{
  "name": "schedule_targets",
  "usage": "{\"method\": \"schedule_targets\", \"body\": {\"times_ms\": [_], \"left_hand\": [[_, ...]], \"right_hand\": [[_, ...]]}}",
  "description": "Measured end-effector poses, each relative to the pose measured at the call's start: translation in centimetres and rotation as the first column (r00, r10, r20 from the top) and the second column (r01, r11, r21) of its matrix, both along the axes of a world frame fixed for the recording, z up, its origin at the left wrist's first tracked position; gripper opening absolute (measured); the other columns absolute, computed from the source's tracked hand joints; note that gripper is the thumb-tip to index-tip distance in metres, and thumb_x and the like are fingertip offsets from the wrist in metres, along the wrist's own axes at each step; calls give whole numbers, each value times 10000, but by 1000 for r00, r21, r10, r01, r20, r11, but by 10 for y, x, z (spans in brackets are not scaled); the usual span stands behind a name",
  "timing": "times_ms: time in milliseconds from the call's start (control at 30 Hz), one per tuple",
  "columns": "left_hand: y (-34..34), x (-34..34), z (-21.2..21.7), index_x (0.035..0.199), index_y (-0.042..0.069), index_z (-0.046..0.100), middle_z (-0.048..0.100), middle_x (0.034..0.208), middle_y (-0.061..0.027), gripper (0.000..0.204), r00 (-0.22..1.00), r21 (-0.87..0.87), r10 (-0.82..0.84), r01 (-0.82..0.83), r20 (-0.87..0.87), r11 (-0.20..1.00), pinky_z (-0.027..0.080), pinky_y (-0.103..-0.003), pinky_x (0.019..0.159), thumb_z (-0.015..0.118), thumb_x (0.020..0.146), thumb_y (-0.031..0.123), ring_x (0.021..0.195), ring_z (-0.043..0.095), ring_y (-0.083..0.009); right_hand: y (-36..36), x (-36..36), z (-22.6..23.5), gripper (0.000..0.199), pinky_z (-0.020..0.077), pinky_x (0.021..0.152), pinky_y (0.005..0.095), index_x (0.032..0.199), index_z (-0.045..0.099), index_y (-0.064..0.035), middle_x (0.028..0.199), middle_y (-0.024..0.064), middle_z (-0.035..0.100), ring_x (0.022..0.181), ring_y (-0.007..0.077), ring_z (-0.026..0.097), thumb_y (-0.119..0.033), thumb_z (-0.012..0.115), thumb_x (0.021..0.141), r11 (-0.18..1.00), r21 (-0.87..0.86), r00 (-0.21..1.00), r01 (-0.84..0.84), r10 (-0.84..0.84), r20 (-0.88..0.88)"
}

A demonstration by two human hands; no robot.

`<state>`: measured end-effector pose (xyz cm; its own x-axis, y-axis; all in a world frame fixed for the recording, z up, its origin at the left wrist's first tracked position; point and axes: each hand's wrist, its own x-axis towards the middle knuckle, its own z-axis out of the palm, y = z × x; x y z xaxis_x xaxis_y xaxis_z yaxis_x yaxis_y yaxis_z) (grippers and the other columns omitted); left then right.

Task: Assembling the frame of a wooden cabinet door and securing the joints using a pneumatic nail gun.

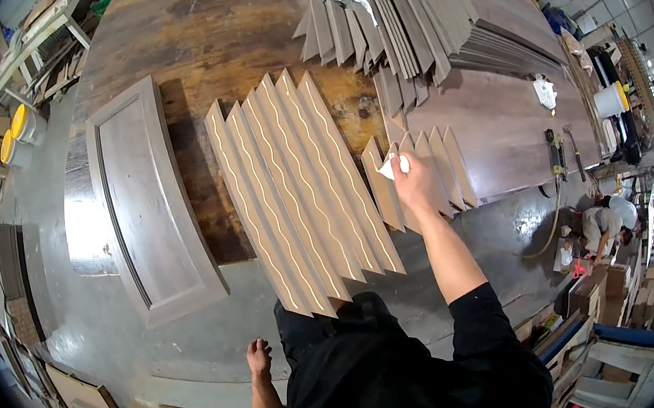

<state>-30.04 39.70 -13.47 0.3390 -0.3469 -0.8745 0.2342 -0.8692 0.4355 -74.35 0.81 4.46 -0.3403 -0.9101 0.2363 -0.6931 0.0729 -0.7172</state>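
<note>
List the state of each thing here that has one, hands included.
Right hand: closed around the white applicator
White applicator: gripped, mostly hidden
Left hand: lowered, fingers curled
Central wood strips: side by side, lined with pale wavy beads
Strips by the right hand: no beads visible
Framed panel: flat, overhanging the table
Hammer: lying unheld

Woodworking workshop: wooden slats [303,195], panelled door [152,206], hammer [575,151]
</note>
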Motion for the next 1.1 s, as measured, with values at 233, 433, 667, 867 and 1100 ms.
{"method": "schedule_targets", "body": {"times_ms": [233,433,667,867,1100], "left_hand": [[-19,-4,11,1239,35,599,698,1073,-88,402,998,-12,-50,50,34,999,461,-286,601,592,983,345,872,681,-194],[-24,-10,8,1258,35,596,696,1095,-91,417,994,-24,-103,104,26,994,473,-301,644,591,984,350,896,679,-201],[-29,-16,7,1258,28,599,691,1057,-80,428,992,-35,-125,126,24,991,469,-288,622,591,982,356,859,672,-182],[-25,-17,8,1236,16,608,684,1024,-66,415,991,-58,-128,129,26,990,470,-285,606,593,982,343,827,663,-172],[-23,-20,10,1227,28,612,680,991,-54,387,999,-72,-28,29,20,997,452,-263,571,597,986,330,804,659,-158]], "right_hand": [[53,-5,1,263,516,672,426,963,685,-10,815,246,674,771,406,677,-270,665,935,991,133,1000,-2,3,-12],[83,-8,5,200,521,636,374,940,681,-23,785,179,691,711,312,702,-222,668,948,994,107,996,-31,39,-75],[103,-16,7,215,521,677,393,940,701,-27,815,210,679,771,380,679,-241,687,920,977,173,985,-125,142,-94],[72,-11,34,245,472,609,361,931,692,-2,743,197,653,641,311,626,-246,687,919,999,28,1000,25,-25,6],[83,-8,26,206,502,617,382,890,691,-21,745,192,671,674,341,671,-226,687,912,995,85,998,-57,57,-3]]}}
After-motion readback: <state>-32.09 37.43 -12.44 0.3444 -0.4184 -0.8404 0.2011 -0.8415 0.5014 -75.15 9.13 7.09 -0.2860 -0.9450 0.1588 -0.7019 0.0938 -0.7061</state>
